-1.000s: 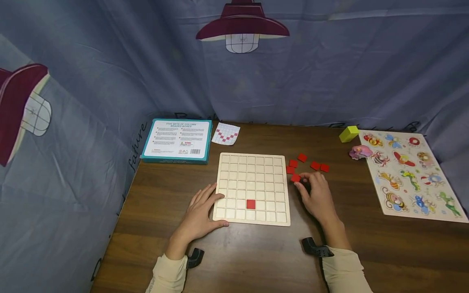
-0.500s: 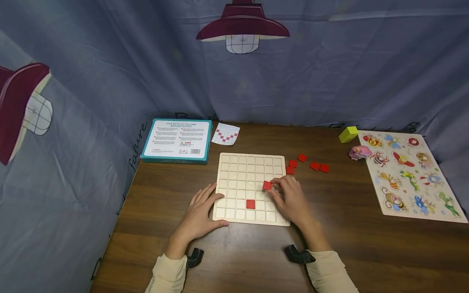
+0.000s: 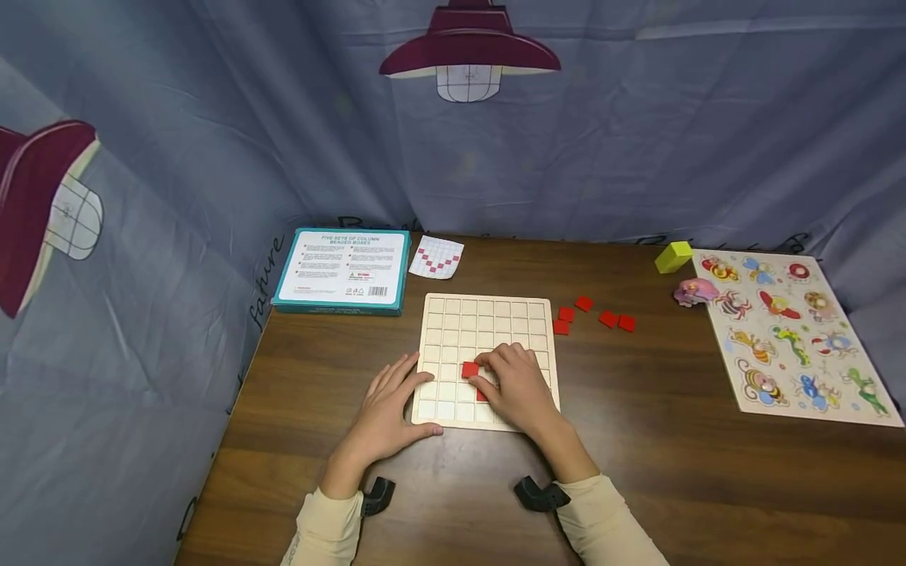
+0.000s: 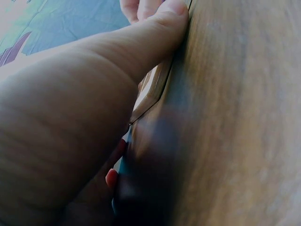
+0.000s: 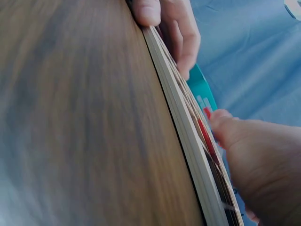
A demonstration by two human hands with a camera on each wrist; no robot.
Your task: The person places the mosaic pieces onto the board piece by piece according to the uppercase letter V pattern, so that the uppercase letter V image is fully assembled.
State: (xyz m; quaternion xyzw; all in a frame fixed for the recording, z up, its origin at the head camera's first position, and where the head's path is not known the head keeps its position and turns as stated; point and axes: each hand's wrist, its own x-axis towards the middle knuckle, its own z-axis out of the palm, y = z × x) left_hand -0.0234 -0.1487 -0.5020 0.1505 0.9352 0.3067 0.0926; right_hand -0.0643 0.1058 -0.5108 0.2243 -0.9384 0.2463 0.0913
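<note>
My right hand (image 3: pixel 520 387) pinches a small red square tile (image 3: pixel 470 369) between thumb and fingertips, over the middle of a pale wooden grid board (image 3: pixel 520 322). A second red tile (image 3: pixel 481 396) sits in a cell in a lower row, partly hidden by that hand. My left hand (image 3: pixel 385 413) lies at the board's near left corner, fingers extended along the left edge and thumb at the front edge. In the left wrist view the thumb (image 4: pixel 164 23) touches the board's side. The right wrist view shows the held tile (image 5: pixel 207 113) just above the board's surface.
Several loose red tiles (image 3: pixel 566 314) lie right of the board. Behind it are a paper card (image 3: pixel 436 258) with a pink V pattern and a teal-edged box (image 3: pixel 341 269). At right are a yellow-green block (image 3: pixel 674 258), a pink figure (image 3: pixel 696 292) and an insect puzzle board (image 3: pixel 796 334).
My right hand has picked up a red tile from beside the board and carried it left over the grid's middle. The left hand has stayed in place.
</note>
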